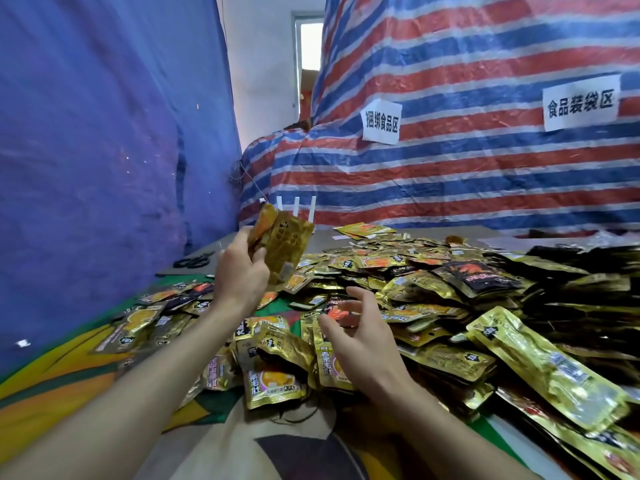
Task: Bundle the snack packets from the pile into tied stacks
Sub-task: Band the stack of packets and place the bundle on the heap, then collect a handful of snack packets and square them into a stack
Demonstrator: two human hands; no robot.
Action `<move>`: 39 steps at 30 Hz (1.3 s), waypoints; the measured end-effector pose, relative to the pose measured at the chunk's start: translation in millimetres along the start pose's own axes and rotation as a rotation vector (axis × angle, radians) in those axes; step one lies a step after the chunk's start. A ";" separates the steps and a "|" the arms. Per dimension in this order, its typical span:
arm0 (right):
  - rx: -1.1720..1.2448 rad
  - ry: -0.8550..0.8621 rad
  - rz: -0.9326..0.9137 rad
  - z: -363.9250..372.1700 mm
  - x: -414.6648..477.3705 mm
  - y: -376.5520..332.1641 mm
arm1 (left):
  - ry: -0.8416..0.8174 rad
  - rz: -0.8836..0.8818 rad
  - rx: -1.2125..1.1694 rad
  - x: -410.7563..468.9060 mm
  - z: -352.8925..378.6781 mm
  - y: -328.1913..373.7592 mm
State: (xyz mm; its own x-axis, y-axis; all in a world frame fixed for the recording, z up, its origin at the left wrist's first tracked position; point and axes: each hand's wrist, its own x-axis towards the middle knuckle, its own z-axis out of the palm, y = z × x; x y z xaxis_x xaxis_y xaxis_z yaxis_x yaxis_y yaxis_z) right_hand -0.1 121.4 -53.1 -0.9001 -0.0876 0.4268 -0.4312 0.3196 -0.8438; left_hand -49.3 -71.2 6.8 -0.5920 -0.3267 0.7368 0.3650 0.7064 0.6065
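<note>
The left hand [242, 271] was raised above the near-left edge of the heap, its fingers and thumb curled round a small sheaf of gold packets [284, 244]. The sheaf stood roughly upright and fanned a little at the top. The right hand [363, 337] hung lower and to the right, palm down, fingers apart and slightly bent, gripping nothing. I could not tell whether its fingertips touched the packets beneath. Under and beyond that hand lay the pile of snack packets [450, 317], mostly shiny gold with orange prints. It spread from the near middle out to the right and thinned into loose ones on the left. Among them, towards the far right, lay a black packet [485, 275] with red print, and more dark ones sat behind it. The whole lot rested on a patterned cloth [52, 382] of green, orange and yellow. Farther off on the left, a pair of black scissors [194, 261] lay on a grey board. Just behind the raised sheaf, three white strips [296, 206] stood upright side by side. A blue tarpaulin [104, 150] hung along the left. A red, white and blue striped tarpaulin [467, 174] closed off the far and right side. Two white paper signs with Chinese characters were stuck on it, the smaller sign [382, 121] to the left of the larger sign [581, 102].
</note>
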 end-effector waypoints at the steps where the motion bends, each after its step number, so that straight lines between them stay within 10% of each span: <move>1: 0.041 0.018 0.002 -0.4 0.4 -1.9 | 0.020 -0.006 -0.075 -2.5 -1.1 11.9; 11: 0.499 0.093 -0.117 -11.7 0.7 -24.5 | -0.146 -0.346 -0.742 -73.4 0.9 61.6; 22: 0.550 0.071 0.036 -11.4 -2.2 -7.4 | -0.489 -0.264 -0.590 -105.7 6.4 39.5; 39: 0.798 0.166 0.205 -5.0 -5.2 -13.7 | -0.518 -0.242 -0.796 -130.1 19.6 52.5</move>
State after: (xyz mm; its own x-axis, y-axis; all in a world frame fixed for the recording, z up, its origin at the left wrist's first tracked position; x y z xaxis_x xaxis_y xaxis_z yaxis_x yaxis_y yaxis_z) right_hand 10.9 122.3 -42.1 -0.9715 0.0597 0.2292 -0.2309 -0.4544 -0.8603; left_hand 32.9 20.7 -63.1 -0.8874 0.0435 0.4590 0.4578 -0.0356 0.8883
